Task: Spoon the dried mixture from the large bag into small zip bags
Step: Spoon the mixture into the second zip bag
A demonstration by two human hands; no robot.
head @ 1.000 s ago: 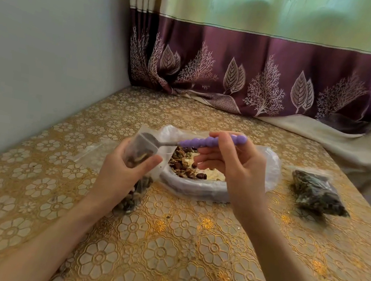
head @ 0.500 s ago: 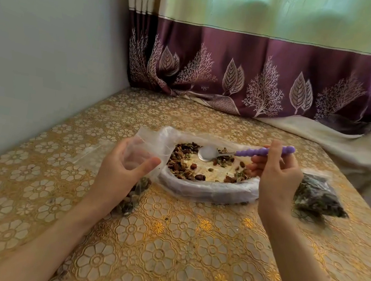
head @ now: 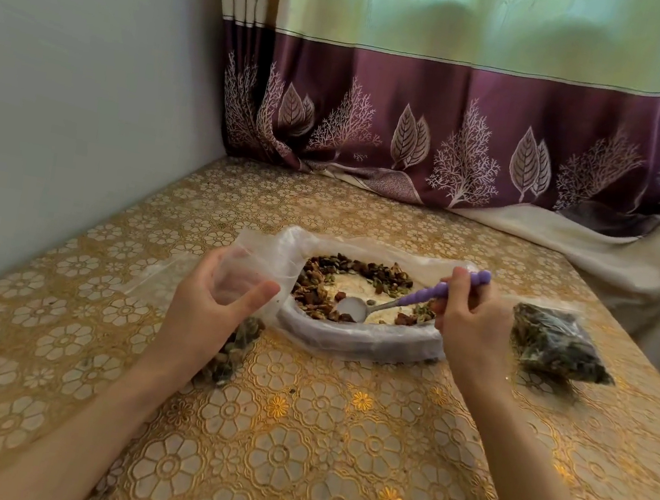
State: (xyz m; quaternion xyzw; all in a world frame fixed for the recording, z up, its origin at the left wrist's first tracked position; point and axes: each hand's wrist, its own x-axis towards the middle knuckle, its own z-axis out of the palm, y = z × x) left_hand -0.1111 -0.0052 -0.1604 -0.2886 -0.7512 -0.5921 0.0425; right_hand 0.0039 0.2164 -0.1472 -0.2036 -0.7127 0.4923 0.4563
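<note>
The large clear bag [head: 357, 339] lies open on the table, its rolled-down rim ringing a brown and green dried mixture [head: 314, 286]. My right hand [head: 471, 326] grips a spoon with a purple handle [head: 433, 293]. Its metal bowl [head: 351, 308] sits low inside the large bag among the mixture. My left hand [head: 208, 308] holds a small clear zip bag [head: 246, 280] upright and open at the large bag's left edge. Some mixture fills the bottom of that small bag [head: 231, 355] below my palm.
A filled small zip bag [head: 553, 347] of dark mixture lies to the right of the large bag. The table carries a gold floral cloth [head: 309, 461]. A grey wall [head: 63, 103] runs along the left and a purple curtain [head: 465, 133] hangs behind.
My right hand moved the spoon out of the small bag's mouth, swung it right, then lowered its bowl into the large bag. My left hand has kept the small bag in place.
</note>
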